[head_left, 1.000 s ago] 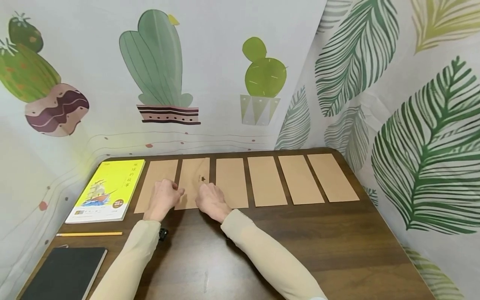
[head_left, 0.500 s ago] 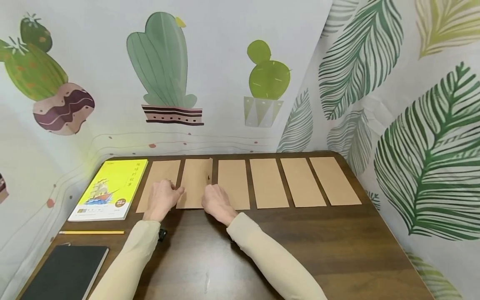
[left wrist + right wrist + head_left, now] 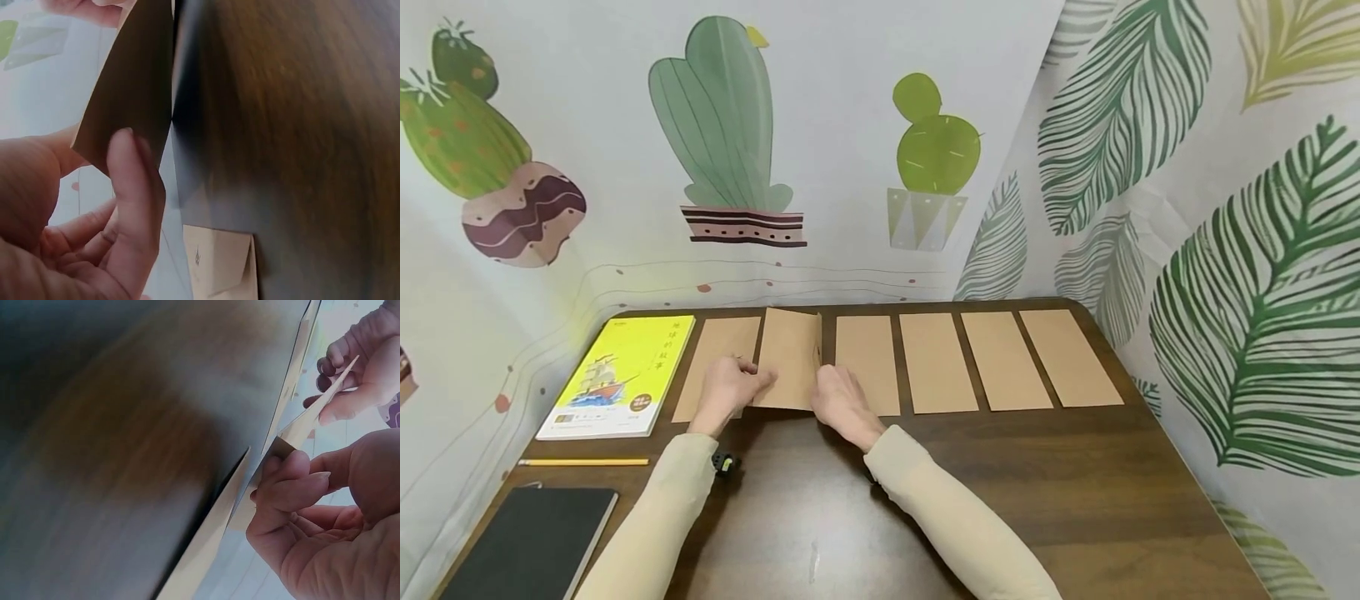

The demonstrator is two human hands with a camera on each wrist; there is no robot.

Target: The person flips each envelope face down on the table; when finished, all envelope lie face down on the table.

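Moved: compared with half a second ago, the brown envelope [image 3: 790, 358] has its near edge raised off the table, and the right hand [image 3: 842, 402] has shifted slightly to the right
Left hand: pinches the envelope's left edge, a finger on the face and the thumb passing behind, so little gap is left
Right hand: fingers curled tight, thumb and forefinger gripping the right edge near the lower corner
Envelope's place: second from the left in the row, held between both hands
Row: one envelope [image 3: 730, 335] lies to its left, partly under the left hand, with four more [image 3: 937, 362] flat to the right
Table: dark brown wood [image 3: 1000, 508], with a yellow book [image 3: 617, 367], a pencil [image 3: 583, 462] and a black notebook [image 3: 529, 542] down its left side
Room: a pale wall covering [image 3: 842, 125] printed with cacti and large leaves
Envelope's look: plain brown paper, tilted, lightly curved, its right side turned upward with a small dark mark there
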